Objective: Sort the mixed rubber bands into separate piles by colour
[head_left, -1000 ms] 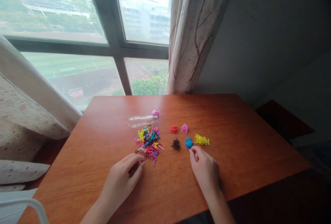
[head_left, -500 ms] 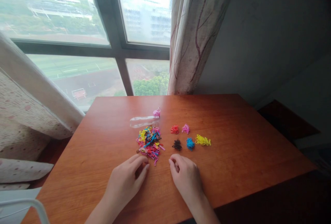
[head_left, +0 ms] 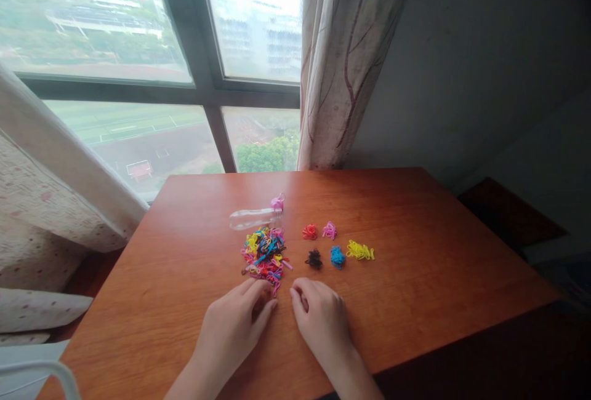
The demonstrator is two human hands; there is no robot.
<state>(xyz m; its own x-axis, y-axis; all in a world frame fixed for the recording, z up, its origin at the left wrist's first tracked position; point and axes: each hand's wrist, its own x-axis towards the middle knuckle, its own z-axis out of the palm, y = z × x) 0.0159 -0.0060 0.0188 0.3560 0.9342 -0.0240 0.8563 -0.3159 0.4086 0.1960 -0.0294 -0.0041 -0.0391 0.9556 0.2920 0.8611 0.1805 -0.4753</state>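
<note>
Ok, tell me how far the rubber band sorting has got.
Done: five small single-colour piles, red, pink, black, blue and yellow, lie right of the mixed heap. In hand: the left hand and right hand sit at the heap's near edge; whether either pinches a band is unclear. Left: the mixed heap, far bigger than any pile.

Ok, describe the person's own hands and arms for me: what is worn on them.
The left hand and right hand are bare: no gloves, and no rings, watch or bracelet show. The left forearm and right forearm are uncovered too, no sleeve in view down to the picture's lower edge. The nails are too small to judge.
</note>
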